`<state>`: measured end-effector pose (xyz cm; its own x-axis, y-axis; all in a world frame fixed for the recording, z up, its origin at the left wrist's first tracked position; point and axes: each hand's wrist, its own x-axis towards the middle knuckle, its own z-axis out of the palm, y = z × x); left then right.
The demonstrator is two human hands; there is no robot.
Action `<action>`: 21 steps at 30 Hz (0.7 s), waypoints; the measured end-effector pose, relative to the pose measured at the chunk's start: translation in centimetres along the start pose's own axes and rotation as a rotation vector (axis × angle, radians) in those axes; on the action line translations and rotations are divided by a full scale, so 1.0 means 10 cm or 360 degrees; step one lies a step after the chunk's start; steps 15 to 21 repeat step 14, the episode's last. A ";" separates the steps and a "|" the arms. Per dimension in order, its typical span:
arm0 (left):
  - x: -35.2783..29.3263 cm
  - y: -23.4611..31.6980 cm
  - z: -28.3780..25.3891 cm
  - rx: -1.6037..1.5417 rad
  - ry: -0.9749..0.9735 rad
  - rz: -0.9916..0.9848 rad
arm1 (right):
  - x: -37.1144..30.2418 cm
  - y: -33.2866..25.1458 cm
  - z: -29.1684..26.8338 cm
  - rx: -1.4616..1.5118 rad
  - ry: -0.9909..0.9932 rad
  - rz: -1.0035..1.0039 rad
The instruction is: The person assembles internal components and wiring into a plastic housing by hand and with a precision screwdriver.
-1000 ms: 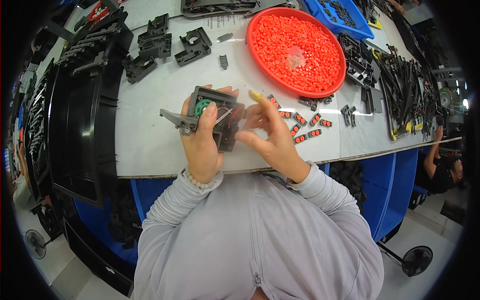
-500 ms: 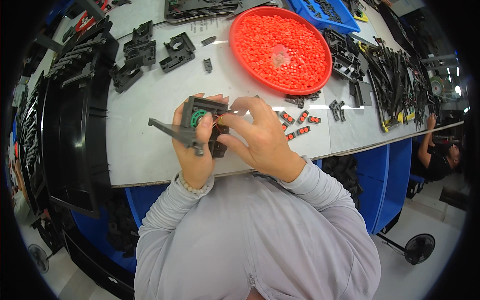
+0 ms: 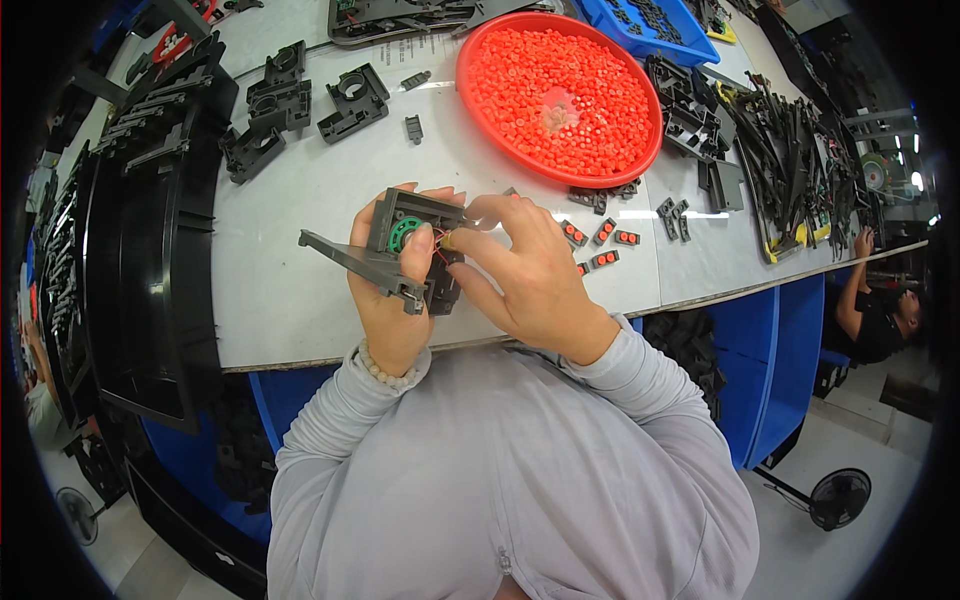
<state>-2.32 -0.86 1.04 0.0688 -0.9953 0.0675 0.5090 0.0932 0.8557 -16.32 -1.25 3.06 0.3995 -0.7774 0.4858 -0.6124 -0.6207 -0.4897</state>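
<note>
My left hand (image 3: 388,310) is wrapped round a dark grey plastic housing (image 3: 421,205), its thumb pressed on top beside a green ring-shaped part (image 3: 404,232). A long dark arm-like piece (image 3: 350,262) juts from the housing toward the left. Thin red wires (image 3: 441,250) run across the opening. The fingers of my right hand (image 3: 535,275) are bent together at these wires, with something yellowish at the index fingertip. My right thumb rests near the housing's right edge. What lies under the fingertips is partly hidden.
A round red tray (image 3: 470,120) full of small red caps stands ahead. Small black pieces with red caps (image 3: 605,258) lie right of my hands. More housings (image 3: 353,103) sit at the back left, a black bin (image 3: 150,290) at the left and dark arms (image 3: 790,160) at the right.
Both hands and the housing have shifted slightly to the right, and the housing is turned a little. My right fingers stay at the wires.
</note>
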 end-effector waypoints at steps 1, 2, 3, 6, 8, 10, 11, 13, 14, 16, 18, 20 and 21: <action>0.00 0.00 0.00 0.0020 -0.0010 0.0007 | 0.00 -0.01 -0.01 0.0059 -0.0022 0.0018; 0.00 0.01 0.01 0.0021 -0.0012 0.0007 | 0.00 -0.01 -0.02 0.0116 -0.0041 0.0039; -0.01 0.03 0.03 0.0017 -0.0011 0.0017 | -0.01 0.00 -0.01 0.0116 -0.0039 0.0039; -0.01 0.02 0.05 0.0001 -0.0010 0.0015 | -0.03 0.01 0.01 0.0229 0.0112 0.0084; -0.01 0.01 0.07 -0.0021 -0.0025 -0.0005 | -0.04 0.03 -0.01 0.0038 0.0039 0.0025; -0.01 0.02 0.08 -0.0030 -0.0026 -0.0049 | -0.04 0.03 -0.01 -0.0033 0.0024 0.0008; 0.00 0.00 0.08 -0.0052 -0.0060 -0.0065 | -0.05 0.04 -0.01 -0.0099 0.0007 -0.0010; 0.03 -0.02 0.08 -0.0042 -0.0024 -0.0110 | -0.05 0.04 -0.04 -0.0105 -0.0026 0.0053; 0.04 -0.03 0.09 -0.0168 0.0023 -0.0205 | -0.05 0.05 -0.04 -0.0059 -0.0066 0.0095; 0.04 -0.03 0.09 -0.0168 0.0023 -0.0205 | -0.05 0.05 -0.04 -0.0059 -0.0066 0.0095; 0.04 -0.03 0.09 -0.0168 0.0023 -0.0205 | -0.05 0.05 -0.04 -0.0059 -0.0066 0.0095; 0.04 -0.03 0.09 -0.0168 0.0023 -0.0205 | -0.05 0.05 -0.04 -0.0059 -0.0066 0.0095; 0.04 -0.03 0.09 -0.0168 0.0023 -0.0205 | -0.05 0.05 -0.04 -0.0059 -0.0066 0.0095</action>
